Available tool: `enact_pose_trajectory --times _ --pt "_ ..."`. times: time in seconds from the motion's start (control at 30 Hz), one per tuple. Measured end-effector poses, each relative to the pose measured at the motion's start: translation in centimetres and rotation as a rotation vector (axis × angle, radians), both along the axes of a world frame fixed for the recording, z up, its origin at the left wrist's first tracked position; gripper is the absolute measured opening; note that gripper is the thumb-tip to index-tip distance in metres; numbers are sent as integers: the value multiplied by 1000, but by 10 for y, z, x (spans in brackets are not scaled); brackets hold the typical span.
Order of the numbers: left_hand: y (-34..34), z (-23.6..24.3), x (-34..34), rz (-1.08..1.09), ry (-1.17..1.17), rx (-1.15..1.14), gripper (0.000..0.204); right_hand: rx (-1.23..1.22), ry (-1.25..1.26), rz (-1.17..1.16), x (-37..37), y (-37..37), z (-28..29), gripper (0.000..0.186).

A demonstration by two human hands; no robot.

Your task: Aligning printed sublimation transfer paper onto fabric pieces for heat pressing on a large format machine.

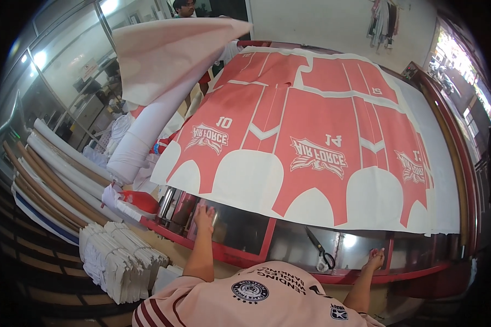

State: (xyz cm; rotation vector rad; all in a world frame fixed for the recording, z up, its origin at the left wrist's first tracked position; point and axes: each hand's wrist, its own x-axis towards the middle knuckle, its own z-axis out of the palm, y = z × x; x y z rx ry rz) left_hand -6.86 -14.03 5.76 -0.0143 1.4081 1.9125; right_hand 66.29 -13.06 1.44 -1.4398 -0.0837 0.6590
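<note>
A wide white sheet (245, 185) printed with red jersey panels (311, 136) covers the red-framed table in front of me. My left hand (204, 217) is raised over the table's near edge, just below the sheet's lower left border, with its fingers partly apart and nothing visible in them. Farther right, my right hand (375, 258) hovers by the red front rail, its fingers curled in; whatever they may hold is too small to make out. Between the hands, scissors (320, 248) with black handles lie on the shiny metal surface. Neither hand clearly touches the sheet.
A pale pink sheet (169, 54) rises at the far left beside a white fabric roll (147, 131). A person (185, 8) stands behind it. Long rolls (65, 163) and tied white bundles (122, 261) are at left. A red rail (223, 253) edges the table.
</note>
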Motion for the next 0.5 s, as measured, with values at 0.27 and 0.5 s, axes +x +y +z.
enact_pose_trajectory --times 0.27,0.5 --pt "100 123 -69 16 474 67 79 8 89 91 13 -5 1 47" --pt "216 224 -168 91 -112 284 115 -112 57 -67 31 -40 4 58"
